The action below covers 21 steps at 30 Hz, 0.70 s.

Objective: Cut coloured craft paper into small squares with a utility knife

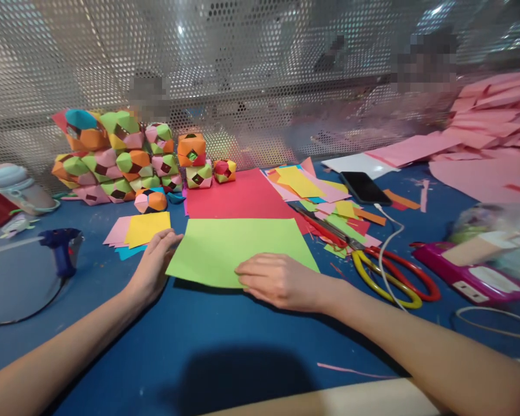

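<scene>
A sheet of light green paper [225,242] lies over part of a red sheet [238,193], its front edge lifted a little off the blue table. My right hand [281,280] is closed on that front edge, fingers on top and thumb hidden. At the sheet's left side, my left hand [153,260] holds the edge between its fingers; its thumb is hard to see. Just beyond the left hand are small yellow squares [149,228] with pink and blue ones.
Folded paper cubes [125,162] are stacked at the back left. A blue glue gun [60,248] stands left. Scissors [385,271], a phone [364,188], a white cable [387,277] and a magenta power strip [472,271] lie right. Pink papers [489,121] pile at the back right.
</scene>
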### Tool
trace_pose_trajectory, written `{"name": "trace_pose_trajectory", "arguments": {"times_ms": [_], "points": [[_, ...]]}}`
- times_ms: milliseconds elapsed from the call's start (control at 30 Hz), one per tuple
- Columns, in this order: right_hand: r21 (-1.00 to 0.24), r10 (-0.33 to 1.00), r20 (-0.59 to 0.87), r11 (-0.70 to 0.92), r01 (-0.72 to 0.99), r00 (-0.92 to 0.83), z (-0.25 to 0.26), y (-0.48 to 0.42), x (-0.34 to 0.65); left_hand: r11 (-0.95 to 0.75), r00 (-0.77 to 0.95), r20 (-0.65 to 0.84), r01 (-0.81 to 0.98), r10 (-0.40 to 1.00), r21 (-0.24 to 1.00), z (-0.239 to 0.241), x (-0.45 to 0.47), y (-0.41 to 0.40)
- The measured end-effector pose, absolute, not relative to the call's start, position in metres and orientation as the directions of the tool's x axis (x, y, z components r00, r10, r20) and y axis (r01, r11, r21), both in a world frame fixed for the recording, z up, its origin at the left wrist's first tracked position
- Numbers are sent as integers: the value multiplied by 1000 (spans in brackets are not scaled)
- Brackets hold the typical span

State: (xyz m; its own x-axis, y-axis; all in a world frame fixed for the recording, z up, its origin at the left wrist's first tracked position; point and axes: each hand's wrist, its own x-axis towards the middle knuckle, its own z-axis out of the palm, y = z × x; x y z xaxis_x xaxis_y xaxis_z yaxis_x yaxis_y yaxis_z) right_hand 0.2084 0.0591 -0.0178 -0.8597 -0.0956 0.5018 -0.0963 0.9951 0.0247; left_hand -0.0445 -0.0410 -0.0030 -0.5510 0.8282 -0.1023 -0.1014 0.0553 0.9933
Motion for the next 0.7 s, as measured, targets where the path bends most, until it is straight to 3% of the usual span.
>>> {"name": "trace_pose_trajectory", "arguments": {"times_ms": [100,267,400,533,600,700], "points": [[35,-169,426,985,-170,-889,-15,52,208,120,-538,-200,-180,819,976,-2,-40,-41],[32,-177,418,983,-181,-891,-8,55,210,58,-519,-128,-149,845,987,-5,-48,-42],[133,-18,571,989,71,-821,1,68,218,72,-617,-66,-15,784,997,-8,-65,-39],[53,162,677,962,267,-718,-1,72,217,91,-643,-40,47,765,995,-15,-74,-38],[11,159,614,978,210,-773,-6,65,211,98,-635,-40,56,771,994,-19,-74,-39],[-41,75,356,997,65,-932,-12,54,203,110,-630,-30,88,776,990,-24,-72,-42]]}}
